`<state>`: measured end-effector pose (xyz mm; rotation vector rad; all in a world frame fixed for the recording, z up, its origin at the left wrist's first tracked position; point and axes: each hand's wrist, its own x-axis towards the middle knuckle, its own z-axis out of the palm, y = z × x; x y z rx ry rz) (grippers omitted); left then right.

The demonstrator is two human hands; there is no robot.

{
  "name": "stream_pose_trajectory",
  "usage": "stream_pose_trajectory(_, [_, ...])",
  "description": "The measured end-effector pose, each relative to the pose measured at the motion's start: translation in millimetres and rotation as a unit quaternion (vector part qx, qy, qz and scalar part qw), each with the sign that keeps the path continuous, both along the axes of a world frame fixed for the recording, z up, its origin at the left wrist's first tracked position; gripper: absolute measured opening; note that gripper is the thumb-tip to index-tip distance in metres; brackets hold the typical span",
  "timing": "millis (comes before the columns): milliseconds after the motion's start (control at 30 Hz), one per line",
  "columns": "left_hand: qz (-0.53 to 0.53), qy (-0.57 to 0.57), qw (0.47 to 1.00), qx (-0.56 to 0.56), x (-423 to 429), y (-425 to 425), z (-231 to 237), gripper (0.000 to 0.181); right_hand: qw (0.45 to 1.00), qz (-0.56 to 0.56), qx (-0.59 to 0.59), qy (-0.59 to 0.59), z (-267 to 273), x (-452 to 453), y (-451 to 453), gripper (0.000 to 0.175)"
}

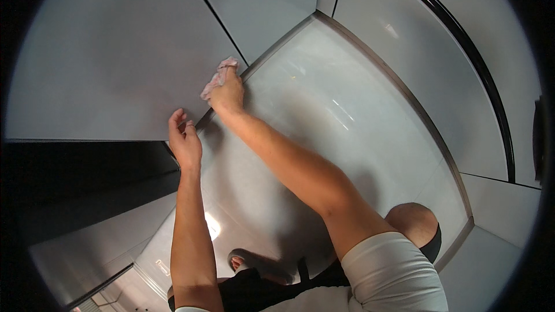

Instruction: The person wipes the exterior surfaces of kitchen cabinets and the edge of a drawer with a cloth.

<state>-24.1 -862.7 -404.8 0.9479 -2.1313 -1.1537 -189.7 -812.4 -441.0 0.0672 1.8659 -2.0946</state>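
My right hand (228, 95) grips a crumpled pale pink and white cloth (213, 86). The cloth lies against the lower part of a smooth grey wall panel (130, 65), just above the skirting strip (277, 43) and beside a dark vertical seam (217, 18). Lower left, my left hand (185, 145) is held up near the panel's bottom corner, fingers loosely curled and apart, with nothing in it. Whether its fingertips touch the panel I cannot tell.
Glossy pale floor (373, 138) spreads below my arms, reflecting a light. A black rail (472, 39) runs along the wall at right. A dark opening (86, 182) lies left of my left hand. My slipper-clad foot (236, 262) is at the bottom.
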Motion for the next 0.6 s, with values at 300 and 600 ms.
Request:
stream_pose_trajectory(300, [0.077, 0.033, 0.995, -0.046, 13.3, -9.9, 14.7, 0.034, 0.986, -0.133, 0.021, 0.102, 25.5, 43.5, -19.4, 0.021])
stream_pose_trajectory(600, [0.113, 0.076, 0.989, -0.065, 45.3, -22.4, 27.7, 0.034, 0.982, -0.003, 0.02, 0.188, 46.4, 100.1, -15.8, 0.043])
